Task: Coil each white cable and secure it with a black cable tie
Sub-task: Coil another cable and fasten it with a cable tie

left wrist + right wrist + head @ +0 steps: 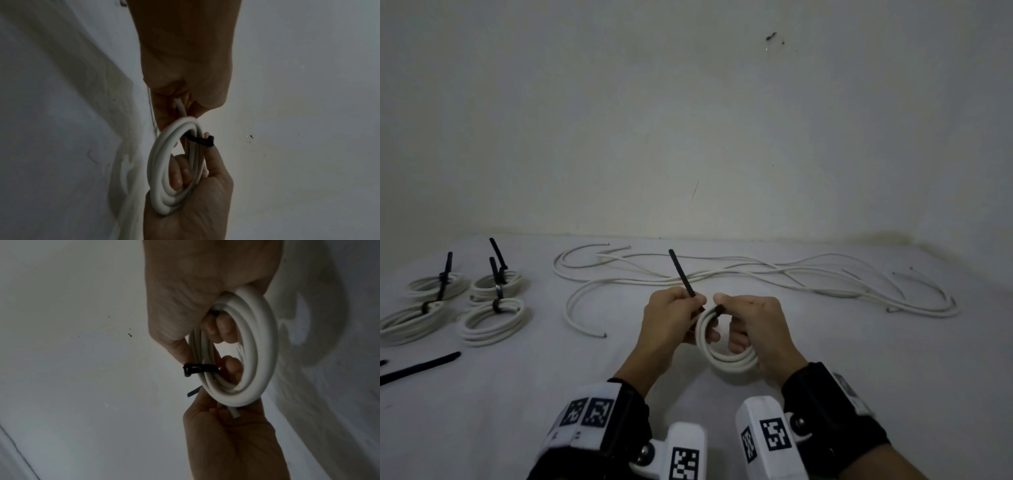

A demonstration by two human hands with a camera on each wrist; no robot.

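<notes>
Black tie (681,272) pinched; coil (726,356) gripped.

Behind both hands, the loose white cables (739,274) lie in long loops across the far worktop (859,359), so reaching there meets them. On the left stand four tied coils (493,322) with upright tie tails, and spare black ties (421,368) lie in front. The right near side has open cloth for a hand to pass.
</notes>
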